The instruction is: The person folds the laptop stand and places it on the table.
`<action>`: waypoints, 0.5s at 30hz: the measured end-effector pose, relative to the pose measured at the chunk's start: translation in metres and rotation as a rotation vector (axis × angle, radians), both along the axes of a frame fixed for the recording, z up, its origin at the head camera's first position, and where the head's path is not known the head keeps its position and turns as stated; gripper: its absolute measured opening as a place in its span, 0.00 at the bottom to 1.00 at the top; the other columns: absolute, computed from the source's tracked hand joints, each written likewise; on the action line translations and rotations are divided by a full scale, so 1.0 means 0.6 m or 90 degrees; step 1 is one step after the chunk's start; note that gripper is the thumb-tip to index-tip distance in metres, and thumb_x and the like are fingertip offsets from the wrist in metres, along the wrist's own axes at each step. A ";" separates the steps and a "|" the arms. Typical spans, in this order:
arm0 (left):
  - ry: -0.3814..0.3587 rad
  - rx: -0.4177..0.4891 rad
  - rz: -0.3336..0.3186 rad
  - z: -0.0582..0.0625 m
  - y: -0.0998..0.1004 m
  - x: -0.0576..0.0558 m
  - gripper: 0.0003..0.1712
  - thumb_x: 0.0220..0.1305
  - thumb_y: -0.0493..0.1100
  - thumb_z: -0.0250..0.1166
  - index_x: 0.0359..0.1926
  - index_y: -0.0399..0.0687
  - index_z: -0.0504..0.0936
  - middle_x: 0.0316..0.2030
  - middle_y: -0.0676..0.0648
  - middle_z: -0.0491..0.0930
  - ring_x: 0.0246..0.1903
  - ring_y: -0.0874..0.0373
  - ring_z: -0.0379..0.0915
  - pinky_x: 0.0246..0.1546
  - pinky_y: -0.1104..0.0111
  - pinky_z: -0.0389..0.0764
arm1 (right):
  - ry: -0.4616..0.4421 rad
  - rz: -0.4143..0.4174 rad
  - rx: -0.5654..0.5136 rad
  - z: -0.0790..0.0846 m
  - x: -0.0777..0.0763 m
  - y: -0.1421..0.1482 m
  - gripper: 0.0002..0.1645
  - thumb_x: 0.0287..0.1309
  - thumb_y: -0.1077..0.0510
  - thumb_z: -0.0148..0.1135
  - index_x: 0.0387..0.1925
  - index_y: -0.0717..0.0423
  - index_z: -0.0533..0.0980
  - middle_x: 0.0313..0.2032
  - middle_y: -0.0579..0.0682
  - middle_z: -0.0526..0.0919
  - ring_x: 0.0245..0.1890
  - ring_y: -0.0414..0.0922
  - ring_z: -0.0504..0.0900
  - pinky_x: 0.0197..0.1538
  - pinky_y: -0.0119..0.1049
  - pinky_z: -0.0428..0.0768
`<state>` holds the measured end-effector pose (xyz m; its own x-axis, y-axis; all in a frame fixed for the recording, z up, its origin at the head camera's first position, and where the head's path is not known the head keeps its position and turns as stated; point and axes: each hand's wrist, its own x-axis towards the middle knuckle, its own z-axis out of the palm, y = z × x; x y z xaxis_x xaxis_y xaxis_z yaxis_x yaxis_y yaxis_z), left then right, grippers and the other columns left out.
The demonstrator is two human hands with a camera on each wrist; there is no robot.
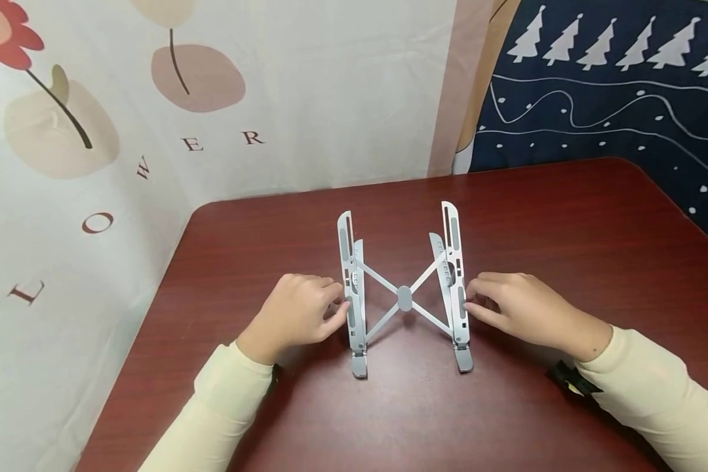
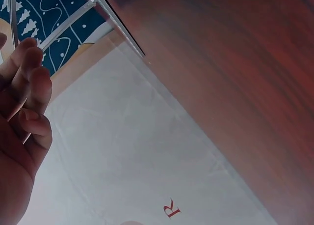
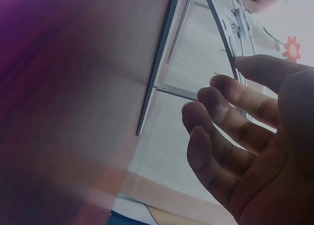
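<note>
A silver folding laptop stand (image 1: 404, 299) stands unfolded on the table, its crossed bars joined at a grey oval hub between two slanted rails. Beside the left rail (image 1: 351, 288) is my left hand (image 1: 303, 308), thumb and fingertips right at the rail's outer side. My right hand (image 1: 519, 311) is at the right rail (image 1: 459, 288) in the same way, with loosely bent fingers. In the right wrist view, the thumb overlaps a rail and the other fingers curve with spaces between them. Part of the stand's bar (image 2: 68, 23) shows past the left fingers in the left wrist view.
The stand's two flip-up front lips (image 1: 463, 359) point toward me on the reddish-brown table (image 1: 413, 426). Behind it hangs a white curtain (image 1: 342, 98) with flowers and letters. A dark blue cloth (image 1: 596, 111) with white trees hangs at the back right.
</note>
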<state>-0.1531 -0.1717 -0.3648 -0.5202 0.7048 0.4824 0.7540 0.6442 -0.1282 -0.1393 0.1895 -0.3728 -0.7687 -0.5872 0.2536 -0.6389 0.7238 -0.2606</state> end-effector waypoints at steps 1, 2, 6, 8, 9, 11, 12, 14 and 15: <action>-0.003 -0.001 0.002 -0.001 0.000 0.000 0.18 0.52 0.44 0.64 0.13 0.54 0.65 0.12 0.59 0.60 0.13 0.67 0.52 0.14 0.73 0.55 | 0.006 0.000 0.003 0.000 0.001 0.000 0.05 0.56 0.53 0.70 0.32 0.41 0.80 0.26 0.33 0.74 0.20 0.28 0.64 0.28 0.26 0.69; -0.006 -0.002 0.004 -0.001 0.000 0.000 0.18 0.53 0.45 0.64 0.13 0.54 0.65 0.12 0.59 0.59 0.13 0.67 0.52 0.14 0.73 0.55 | 0.012 0.000 0.005 0.000 0.002 -0.001 0.05 0.56 0.53 0.71 0.31 0.42 0.80 0.26 0.33 0.74 0.20 0.28 0.64 0.28 0.26 0.69; -0.015 -0.012 0.009 -0.002 0.001 0.001 0.18 0.53 0.45 0.64 0.14 0.55 0.65 0.12 0.59 0.59 0.13 0.66 0.52 0.15 0.72 0.55 | 0.034 0.005 0.009 0.000 0.005 -0.001 0.05 0.55 0.53 0.71 0.31 0.42 0.80 0.26 0.34 0.75 0.20 0.28 0.65 0.27 0.27 0.69; -0.016 -0.017 0.010 -0.002 0.002 0.000 0.18 0.53 0.45 0.64 0.14 0.55 0.66 0.12 0.59 0.60 0.13 0.66 0.52 0.14 0.72 0.55 | 0.044 0.010 0.011 -0.001 0.005 0.000 0.05 0.55 0.54 0.71 0.31 0.43 0.80 0.27 0.34 0.76 0.21 0.28 0.65 0.28 0.27 0.69; -0.015 -0.019 0.010 -0.002 0.003 0.000 0.18 0.53 0.45 0.64 0.14 0.55 0.66 0.12 0.59 0.59 0.13 0.66 0.52 0.14 0.72 0.55 | 0.048 0.012 0.012 -0.001 0.005 0.000 0.05 0.55 0.54 0.71 0.31 0.43 0.80 0.27 0.35 0.76 0.21 0.28 0.65 0.28 0.27 0.69; -0.014 -0.021 0.012 -0.002 0.003 0.000 0.18 0.52 0.45 0.64 0.14 0.55 0.65 0.12 0.59 0.59 0.13 0.66 0.52 0.14 0.72 0.54 | 0.054 0.017 0.011 -0.001 0.005 -0.001 0.05 0.56 0.54 0.71 0.31 0.43 0.80 0.27 0.35 0.76 0.21 0.28 0.65 0.28 0.28 0.70; -0.015 -0.021 0.013 -0.002 0.003 0.000 0.18 0.52 0.44 0.64 0.14 0.55 0.65 0.12 0.59 0.59 0.13 0.66 0.52 0.14 0.72 0.54 | 0.057 0.020 0.010 0.000 0.006 -0.001 0.04 0.56 0.54 0.71 0.32 0.43 0.80 0.27 0.36 0.77 0.21 0.29 0.65 0.28 0.28 0.70; -0.015 -0.021 0.013 -0.003 0.003 0.000 0.19 0.52 0.44 0.65 0.14 0.55 0.64 0.12 0.59 0.59 0.13 0.66 0.51 0.14 0.72 0.54 | 0.054 0.019 0.011 0.001 0.006 -0.003 0.04 0.56 0.55 0.71 0.32 0.44 0.81 0.27 0.36 0.77 0.21 0.29 0.66 0.28 0.29 0.71; -0.017 -0.022 0.013 -0.004 0.003 0.000 0.19 0.52 0.44 0.65 0.14 0.54 0.64 0.12 0.59 0.59 0.13 0.66 0.52 0.14 0.72 0.55 | 0.053 0.020 0.010 0.001 0.007 -0.003 0.04 0.56 0.55 0.71 0.32 0.44 0.81 0.28 0.36 0.78 0.21 0.29 0.67 0.28 0.29 0.71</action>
<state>-0.1530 -0.1699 -0.3672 -0.5473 0.7093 0.4443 0.7437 0.6556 -0.1305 -0.1352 0.1875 -0.3719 -0.7267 -0.6149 0.3062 -0.6800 0.7071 -0.1938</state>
